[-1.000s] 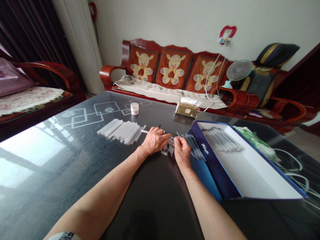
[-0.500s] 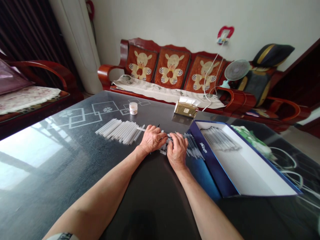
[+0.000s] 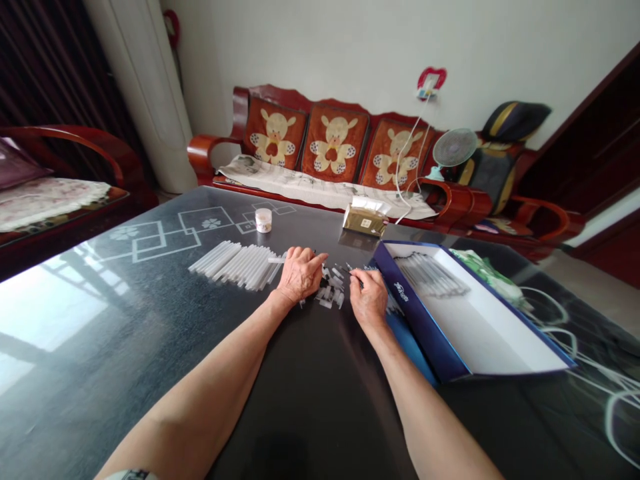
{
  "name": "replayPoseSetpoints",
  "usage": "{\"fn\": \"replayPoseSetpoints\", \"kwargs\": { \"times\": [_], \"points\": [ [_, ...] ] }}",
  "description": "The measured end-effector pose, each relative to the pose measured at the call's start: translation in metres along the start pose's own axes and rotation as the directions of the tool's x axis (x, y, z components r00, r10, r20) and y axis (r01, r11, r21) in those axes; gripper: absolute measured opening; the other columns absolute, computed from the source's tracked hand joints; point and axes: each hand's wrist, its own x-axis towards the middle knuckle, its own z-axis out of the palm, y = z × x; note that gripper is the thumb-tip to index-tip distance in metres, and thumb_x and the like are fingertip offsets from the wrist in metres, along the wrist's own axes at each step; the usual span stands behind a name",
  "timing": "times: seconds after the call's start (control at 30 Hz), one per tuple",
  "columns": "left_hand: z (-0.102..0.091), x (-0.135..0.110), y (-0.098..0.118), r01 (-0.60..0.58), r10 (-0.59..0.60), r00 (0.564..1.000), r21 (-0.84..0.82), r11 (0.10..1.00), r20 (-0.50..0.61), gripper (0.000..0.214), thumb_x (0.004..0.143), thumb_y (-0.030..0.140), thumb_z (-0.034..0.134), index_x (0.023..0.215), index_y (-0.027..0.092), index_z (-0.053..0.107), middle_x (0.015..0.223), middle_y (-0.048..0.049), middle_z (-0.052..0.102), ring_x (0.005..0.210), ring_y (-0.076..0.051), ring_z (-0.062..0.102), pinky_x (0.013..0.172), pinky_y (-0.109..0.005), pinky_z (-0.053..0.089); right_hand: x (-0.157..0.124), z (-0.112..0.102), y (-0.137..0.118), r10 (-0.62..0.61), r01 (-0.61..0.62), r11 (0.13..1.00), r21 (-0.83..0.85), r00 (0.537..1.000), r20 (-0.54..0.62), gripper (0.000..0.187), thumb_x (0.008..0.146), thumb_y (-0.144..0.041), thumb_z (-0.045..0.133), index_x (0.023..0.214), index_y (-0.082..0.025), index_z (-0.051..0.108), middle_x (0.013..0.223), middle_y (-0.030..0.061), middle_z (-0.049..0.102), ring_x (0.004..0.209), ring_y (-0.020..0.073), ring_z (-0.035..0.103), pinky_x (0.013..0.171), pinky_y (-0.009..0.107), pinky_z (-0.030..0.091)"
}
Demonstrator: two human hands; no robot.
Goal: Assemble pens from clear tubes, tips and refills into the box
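Note:
My left hand (image 3: 301, 275) is closed around a white tube (image 3: 275, 260), whose end sticks out to the left; a dark tip shows above the knuckles. To its left lies a row of white plastic tubes (image 3: 235, 265) side by side. My right hand (image 3: 369, 299) pinches a thin pen refill (image 3: 349, 268), its tip pointing left. Between the hands, small clear-white caps (image 3: 330, 293) lie scattered on the table. More dark thin refills lie beyond and beside my right hand, mostly hidden by it.
An open blue box (image 3: 450, 313) with a white inside holds a layer of refills (image 3: 431, 275). A small white tub (image 3: 263, 220) and a tissue box (image 3: 365, 220) stand farther back on the dark table (image 3: 150, 320). A green-white bag (image 3: 487, 273) and white cables (image 3: 563, 320) lie right.
My hands have moved apart: the right hand drew away to the right with the refill, uncovering the small caps. The left hand stays on the white tube. The view has shifted slightly.

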Motion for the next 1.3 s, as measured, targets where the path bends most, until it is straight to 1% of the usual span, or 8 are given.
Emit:
{"fn": "replayPoseSetpoints", "kwargs": {
  "times": [0.37,0.47,0.63,0.73,0.87,1.07,1.17,1.3],
  "points": [
    [-0.040,0.031,0.006,0.174,-0.249,0.953,-0.361,0.916,-0.173,0.024,0.090,0.025,0.046,0.109,0.020,0.061,0.092,-0.0046,0.067,0.084,-0.017,0.059,0.082,-0.030,0.041,0.027,-0.023,0.019,0.222,-0.061,0.884,-0.464,0.927,0.302,0.021,0.085,-0.022,0.054,0.098,-0.021,0.070,0.095,0.0087,0.067,0.081,0.0207,0.064,0.069,0.029,0.043],
    [-0.043,0.039,-0.003,0.321,-0.577,0.800,-0.695,0.643,-0.164,0.020,0.082,0.026,0.057,0.101,0.022,0.060,0.082,0.0000,0.065,0.075,-0.013,0.061,0.074,-0.025,0.044,0.026,-0.022,0.021,0.215,-0.050,0.882,-0.469,0.927,0.307,0.022,0.084,-0.023,0.054,0.099,-0.020,0.070,0.097,0.0107,0.066,0.084,0.0228,0.064,0.071,0.031,0.044],
    [-0.035,0.041,-0.014,0.293,-0.792,0.530,-0.942,-0.165,0.304,0.026,0.067,0.025,0.065,0.090,0.020,0.053,0.072,0.0028,0.061,0.066,-0.012,0.064,0.059,-0.021,0.045,0.025,-0.016,0.007,0.128,-0.095,0.979,-0.179,0.974,0.184,0.024,0.084,-0.026,0.052,0.099,-0.017,0.069,0.098,0.0122,0.068,0.091,0.0233,0.064,0.081,0.033,0.046],
    [-0.032,0.038,-0.008,0.215,-0.754,0.505,-0.908,-0.361,0.419,0.032,0.061,0.022,0.070,0.085,0.019,0.050,0.074,0.0022,0.062,0.068,-0.013,0.066,0.063,-0.022,0.047,0.021,-0.003,-0.015,0.319,-0.380,0.892,0.244,0.913,0.256,0.030,0.087,-0.040,0.047,0.093,-0.019,0.068,0.085,0.0072,0.072,0.076,0.0195,0.067,0.068,0.029,0.050],
    [-0.028,0.035,0.004,0.195,-0.717,0.531,-0.889,-0.415,0.451,0.035,0.058,0.020,0.073,0.083,0.018,0.049,0.075,0.0012,0.063,0.073,-0.014,0.068,0.067,-0.023,0.049,0.017,0.014,-0.041,0.515,-0.628,0.432,0.648,0.761,0.394,0.038,0.077,-0.055,0.059,0.085,-0.018,0.065,0.075,0.0053,0.072,0.059,0.0145,0.064,0.042,0.021,0.042],
    [-0.017,0.026,0.006,0.454,-0.668,0.620,-0.883,-0.121,0.410,0.024,0.067,0.028,0.065,0.086,0.018,0.055,0.064,0.0045,0.059,0.059,-0.011,0.062,0.054,-0.020,0.043,0.022,0.017,-0.034,0.670,-0.512,0.063,0.857,0.658,0.344,0.036,0.059,-0.041,0.079,0.080,-0.018,0.062,0.063,-0.0039,0.065,0.052,0.0064,0.057,0.042,0.014,0.042],
    [-0.019,0.021,0.005,0.548,-0.492,0.799,-0.756,0.358,0.346,0.016,0.073,0.025,0.059,0.086,0.018,0.063,0.065,0.0023,0.062,0.061,-0.011,0.061,0.060,-0.022,0.046,0.024,0.015,-0.022,0.695,-0.459,0.085,0.884,0.664,0.278,0.034,0.060,-0.040,0.077,0.083,-0.018,0.063,0.063,-0.0055,0.063,0.053,0.0065,0.058,0.045,0.015,0.044],
    [-0.032,0.022,0.016,0.261,-0.145,0.928,-0.321,0.910,0.345,0.021,0.087,0.030,0.050,0.090,0.020,0.068,0.086,-0.0051,0.070,0.082,-0.018,0.065,0.075,-0.028,0.048,0.022,0.019,-0.014,0.660,-0.436,0.169,0.884,0.716,0.227,0.036,0.062,-0.040,0.075,0.089,-0.018,0.065,0.067,-0.0045,0.063,0.059,0.0077,0.059,0.047,0.016,0.045]
  ]
}}
